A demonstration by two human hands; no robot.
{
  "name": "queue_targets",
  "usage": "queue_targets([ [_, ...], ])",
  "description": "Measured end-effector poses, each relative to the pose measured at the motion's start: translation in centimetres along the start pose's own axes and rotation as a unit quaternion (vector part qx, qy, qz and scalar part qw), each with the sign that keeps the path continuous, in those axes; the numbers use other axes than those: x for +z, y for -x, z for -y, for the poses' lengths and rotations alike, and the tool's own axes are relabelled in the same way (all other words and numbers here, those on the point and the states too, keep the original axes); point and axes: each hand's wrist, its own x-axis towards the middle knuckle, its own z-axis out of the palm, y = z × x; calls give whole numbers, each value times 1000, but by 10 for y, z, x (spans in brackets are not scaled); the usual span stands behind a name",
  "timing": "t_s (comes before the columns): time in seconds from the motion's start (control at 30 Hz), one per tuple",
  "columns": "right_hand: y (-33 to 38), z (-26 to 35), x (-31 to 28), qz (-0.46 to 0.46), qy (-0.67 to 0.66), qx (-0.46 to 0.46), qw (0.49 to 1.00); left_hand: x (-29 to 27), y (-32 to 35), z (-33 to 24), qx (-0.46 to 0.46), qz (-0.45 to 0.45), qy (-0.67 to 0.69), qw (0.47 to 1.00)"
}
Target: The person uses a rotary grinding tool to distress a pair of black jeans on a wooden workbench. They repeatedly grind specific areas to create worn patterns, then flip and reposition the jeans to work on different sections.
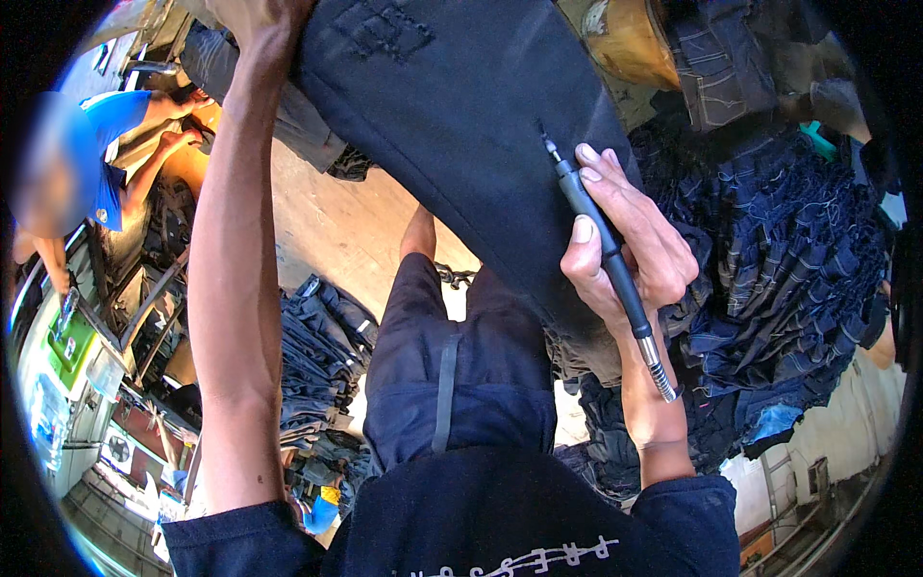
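Observation:
A dark denim garment leg stretches across the upper middle in front of me, with a frayed, scuffed patch near its far end. My right hand is closed round a black rotary tool handpiece, holding it like a pen. Its thin metal tip points far left over the cloth, beside a small dark mark; I cannot tell whether it touches. A spring sleeve forms its near end. My left hand reaches to the top edge beside the denim, its fingers out of sight.
A large heap of dark denim rises on the right. Another folded denim stack lies at lower left. Beyond my left arm a person in blue works, near a green tray. A tan board lies below the denim leg.

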Motion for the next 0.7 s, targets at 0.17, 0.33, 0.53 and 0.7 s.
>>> queue_targets([
  [0.17, 10, 4, -4, 10, -2, 25, 1000, 0, -2, 2, -14, 14, 10, 1000],
  [0.33, -2, 6, -4, 10, -8, 22, 1000, -4, -4, 5, 1, -8, -51, 999],
  [0.53, -22, -7, 11, -21, -4, -47, 999, -6, -5, 7, -10, 3, -28, 1000],
  [0.7, -16, -4, 5, -7, 12, -26, 1000, -4, -5, 8, -8, 10, 17, 1000],
])
